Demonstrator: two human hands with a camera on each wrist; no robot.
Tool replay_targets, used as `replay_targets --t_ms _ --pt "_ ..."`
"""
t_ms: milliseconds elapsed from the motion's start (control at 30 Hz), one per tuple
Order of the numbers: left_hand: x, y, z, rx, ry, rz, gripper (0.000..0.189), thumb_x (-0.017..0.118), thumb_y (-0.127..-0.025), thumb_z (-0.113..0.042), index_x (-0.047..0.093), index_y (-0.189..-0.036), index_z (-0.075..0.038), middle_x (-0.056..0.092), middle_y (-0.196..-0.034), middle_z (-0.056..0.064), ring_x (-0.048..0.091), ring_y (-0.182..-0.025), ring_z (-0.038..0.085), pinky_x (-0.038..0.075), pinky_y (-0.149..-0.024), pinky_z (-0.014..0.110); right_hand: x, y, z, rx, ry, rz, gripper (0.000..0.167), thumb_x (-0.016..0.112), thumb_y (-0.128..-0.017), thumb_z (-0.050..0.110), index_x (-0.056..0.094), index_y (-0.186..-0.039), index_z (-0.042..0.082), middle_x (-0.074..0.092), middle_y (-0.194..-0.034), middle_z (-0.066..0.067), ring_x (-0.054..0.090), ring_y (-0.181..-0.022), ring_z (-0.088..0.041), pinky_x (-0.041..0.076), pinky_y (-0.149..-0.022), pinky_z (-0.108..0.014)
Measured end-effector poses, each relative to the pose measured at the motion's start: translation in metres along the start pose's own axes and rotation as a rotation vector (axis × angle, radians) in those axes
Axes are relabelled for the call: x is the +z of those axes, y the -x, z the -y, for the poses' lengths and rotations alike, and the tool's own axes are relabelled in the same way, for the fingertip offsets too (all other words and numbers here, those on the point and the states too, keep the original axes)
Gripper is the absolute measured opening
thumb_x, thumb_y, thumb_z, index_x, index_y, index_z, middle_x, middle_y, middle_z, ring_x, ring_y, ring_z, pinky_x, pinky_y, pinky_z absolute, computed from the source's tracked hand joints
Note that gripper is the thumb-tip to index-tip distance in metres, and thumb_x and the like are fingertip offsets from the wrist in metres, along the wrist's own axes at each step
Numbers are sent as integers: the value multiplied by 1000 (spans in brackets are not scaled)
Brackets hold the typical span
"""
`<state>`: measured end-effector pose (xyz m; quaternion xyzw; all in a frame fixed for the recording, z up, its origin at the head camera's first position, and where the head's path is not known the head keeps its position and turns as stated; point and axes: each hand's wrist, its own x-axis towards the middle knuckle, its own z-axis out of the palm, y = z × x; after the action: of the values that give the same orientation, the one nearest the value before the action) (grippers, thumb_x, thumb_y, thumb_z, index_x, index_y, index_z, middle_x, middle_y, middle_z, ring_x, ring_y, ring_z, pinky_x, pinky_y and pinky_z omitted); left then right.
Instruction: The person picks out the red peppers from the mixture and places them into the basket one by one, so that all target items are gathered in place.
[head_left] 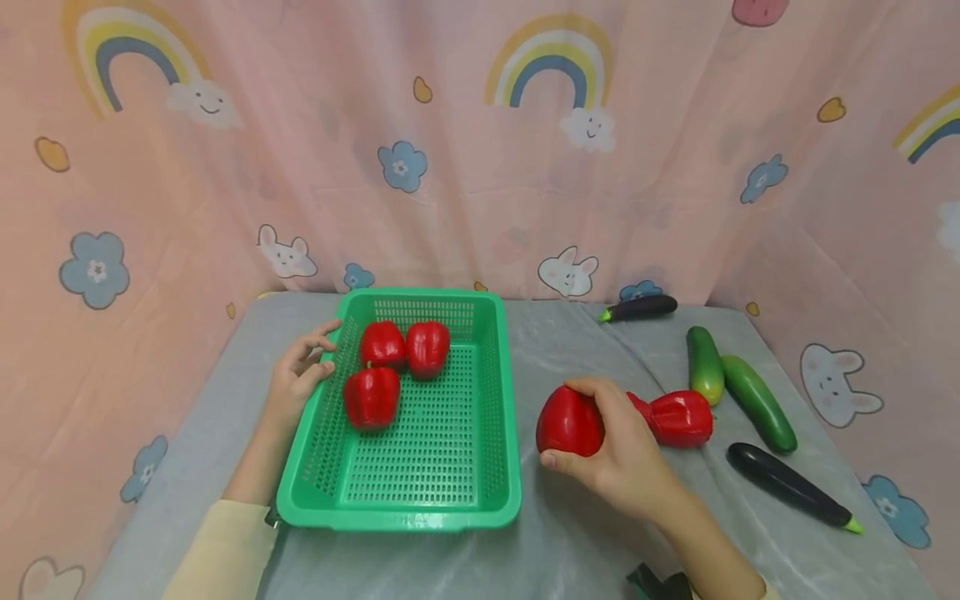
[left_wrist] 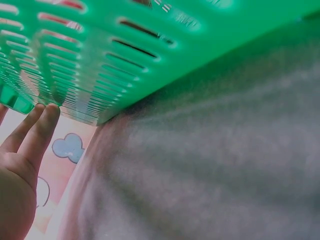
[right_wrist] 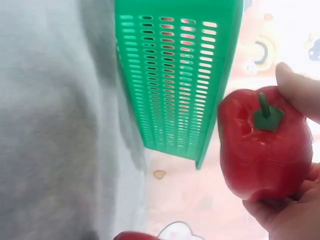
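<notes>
My right hand [head_left: 622, 450] holds a red bell pepper [head_left: 567, 421] above the cloth, just right of the green basket [head_left: 512, 450]. In the right wrist view, the pepper's green stem [right_wrist: 265, 112] shows between thumb and fingers. Three red bell peppers [head_left: 372, 397] lie inside the basket, toward its back left. My left hand [head_left: 296, 375] rests its fingertips at the basket's left rim; the left wrist view shows straight fingers [left_wrist: 40, 132] against the outer wall. Another red bell pepper [head_left: 681, 418] lies beyond the right hand, beside a red piece partly hidden by that hand.
Two green cucumber-like vegetables [head_left: 757, 404] lie at the right. One eggplant [head_left: 791, 486] is nearer the front, another eggplant [head_left: 641, 307] by the back edge. Grey cloth [head_left: 570, 350] covers the table, and a pink patterned curtain [head_left: 465, 217] hangs around it.
</notes>
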<state>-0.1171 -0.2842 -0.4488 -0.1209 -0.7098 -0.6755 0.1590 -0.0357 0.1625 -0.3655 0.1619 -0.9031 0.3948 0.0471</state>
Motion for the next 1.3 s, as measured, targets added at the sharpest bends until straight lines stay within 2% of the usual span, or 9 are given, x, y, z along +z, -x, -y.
replay_targets --t_ms 200,533,900,1100,1300 --pt "-4 2 1 -3 -11 -5 15 56 -96 15 56 -112 16 61 -155 16 51 -147 17 39 -114 37 7 -16 7 -108 -31 -93 95 105 -66 21 56 -147 12 61 -140 -5 59 -126 -28 64 -82 -53" --pt "-2 2 0 -9 -13 -9 15 56 -97 15 57 -112 16 61 -155 17 50 -148 18 37 -115 39 14 -39 26 -210 -102 -112 92 104 -67 15 58 -146 8 62 -141 -5 60 -128 -26 64 -84 -50" --pt "2 1 -3 3 -6 1 16 56 -97 16 55 -112 18 59 -155 20 50 -147 20 37 -115 36 26 -53 37 -226 -104 -92 88 103 -69 15 59 -145 7 63 -140 -6 61 -127 -27 65 -83 -50" --pt "2 1 -3 12 -4 2 15 56 -97 15 55 -111 18 59 -155 21 50 -148 22 37 -116 38 32 -60 41 -249 -94 -79 88 103 -69 14 59 -144 6 64 -136 -7 61 -125 -27 64 -83 -50" --pt "2 0 -1 15 -3 -2 15 56 -97 15 56 -111 17 59 -155 21 51 -148 23 37 -116 39 36 -65 47 -234 -118 -81 85 103 -70 14 60 -144 6 64 -136 -8 61 -125 -28 64 -83 -51"
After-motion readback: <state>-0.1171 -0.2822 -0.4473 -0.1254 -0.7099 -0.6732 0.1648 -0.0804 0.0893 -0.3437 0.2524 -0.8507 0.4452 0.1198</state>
